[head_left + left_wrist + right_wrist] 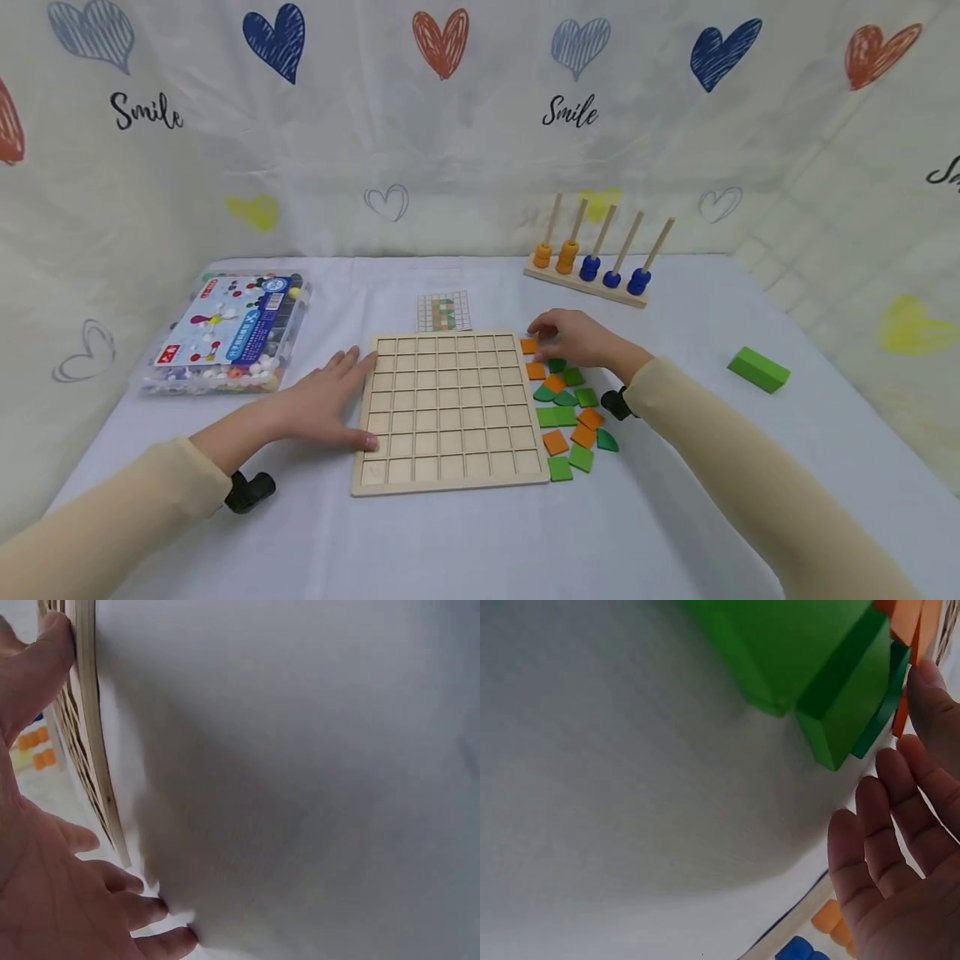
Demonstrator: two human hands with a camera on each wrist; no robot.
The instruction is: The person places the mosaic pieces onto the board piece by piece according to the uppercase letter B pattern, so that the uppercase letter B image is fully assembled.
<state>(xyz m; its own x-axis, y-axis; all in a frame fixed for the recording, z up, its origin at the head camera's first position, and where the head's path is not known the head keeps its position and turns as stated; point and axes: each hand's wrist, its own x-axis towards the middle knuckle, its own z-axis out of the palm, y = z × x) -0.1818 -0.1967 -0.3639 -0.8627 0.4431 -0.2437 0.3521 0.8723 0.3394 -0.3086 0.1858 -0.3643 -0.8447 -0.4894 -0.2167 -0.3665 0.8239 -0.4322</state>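
Observation:
A wooden grid board (453,408) with square cells lies flat on the table. My left hand (322,400) rests along its left edge, fingers spread; the thumb (52,652) touches the board's rim. To the board's right lies a loose group of orange, light green and dark green tiles, some squares and some leaf-shaped. My right hand (573,337) reaches over the far end of this group, beside an orange square tile (529,346). In the right wrist view its fingers (881,832) are loosely bent, with thumb and index apart and nothing visibly gripped. Light green tiles (840,712) stand near them.
A small pattern card (443,312) lies behind the board. At the left is a clear plastic box (225,329) of coloured parts. A bead abacus with pegs (588,283) stands at the back right; a green block (759,369) lies far right.

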